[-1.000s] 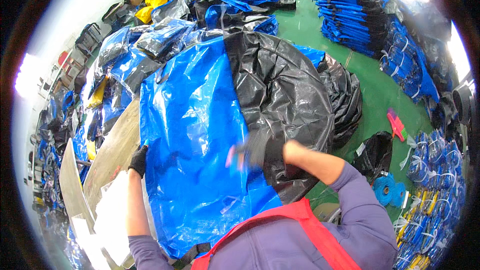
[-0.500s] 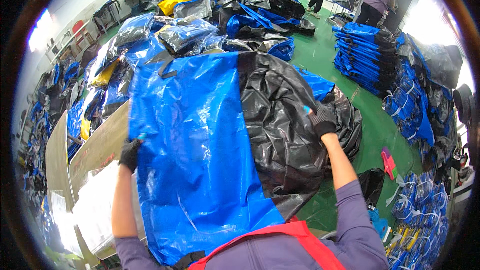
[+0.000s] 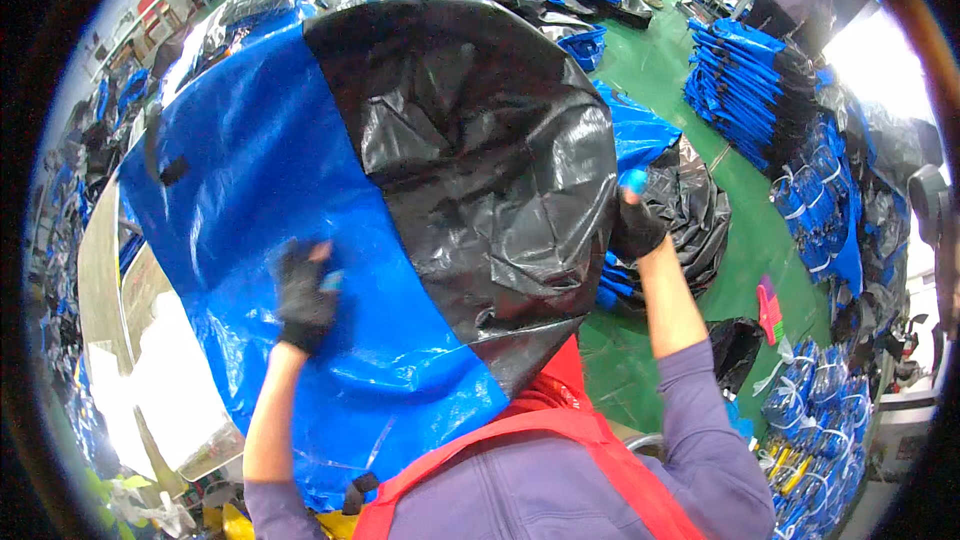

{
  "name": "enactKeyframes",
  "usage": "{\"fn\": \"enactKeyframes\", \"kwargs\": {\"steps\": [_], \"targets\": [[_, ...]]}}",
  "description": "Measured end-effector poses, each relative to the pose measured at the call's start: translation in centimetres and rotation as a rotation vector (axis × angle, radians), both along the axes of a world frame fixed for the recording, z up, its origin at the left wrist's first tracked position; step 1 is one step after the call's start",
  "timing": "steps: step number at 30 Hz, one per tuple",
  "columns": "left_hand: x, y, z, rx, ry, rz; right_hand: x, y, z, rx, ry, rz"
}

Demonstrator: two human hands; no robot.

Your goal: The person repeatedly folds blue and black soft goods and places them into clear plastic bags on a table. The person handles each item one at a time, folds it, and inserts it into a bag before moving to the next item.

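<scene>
Sheeting (image 3: 420, 220) in blue and black spreads before your chest, the pale desk (image 3: 102, 280) showing at its left. Your left hand (image 3: 306, 295) is over the blue part, its fingers too blurred to tell whether they grip; your right hand (image 3: 638, 225) is at the black edge, thumb raised, its hold unclear. Without firm hold, the slick material could slip or crease, and that edge could snag the crumpled black bundle (image 3: 708, 210) beside it.
</scene>
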State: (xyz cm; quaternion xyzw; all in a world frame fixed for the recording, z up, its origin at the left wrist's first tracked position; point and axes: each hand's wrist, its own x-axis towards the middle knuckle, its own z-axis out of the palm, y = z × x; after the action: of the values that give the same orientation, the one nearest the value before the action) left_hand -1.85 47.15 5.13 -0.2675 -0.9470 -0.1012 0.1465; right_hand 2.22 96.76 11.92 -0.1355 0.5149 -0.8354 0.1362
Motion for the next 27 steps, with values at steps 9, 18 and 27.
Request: {"fn": "enactKeyframes", "kwargs": {"steps": [9,18,27], "targets": [[0.1,21.0,-0.5,0.329,-0.361,-0.401,-2.6,-10.2,-5.7,1.090,0.129,-0.453],[1.3,21.5,1.3,0.818,-0.967,-0.193,-1.9,-11.1,-4.1,0.931,0.191,-0.298],[-2.2,18.3,0.6,-0.195,-0.282,-0.307,0.9,-8.9,2.2,1.176,0.357,-0.650]]}}
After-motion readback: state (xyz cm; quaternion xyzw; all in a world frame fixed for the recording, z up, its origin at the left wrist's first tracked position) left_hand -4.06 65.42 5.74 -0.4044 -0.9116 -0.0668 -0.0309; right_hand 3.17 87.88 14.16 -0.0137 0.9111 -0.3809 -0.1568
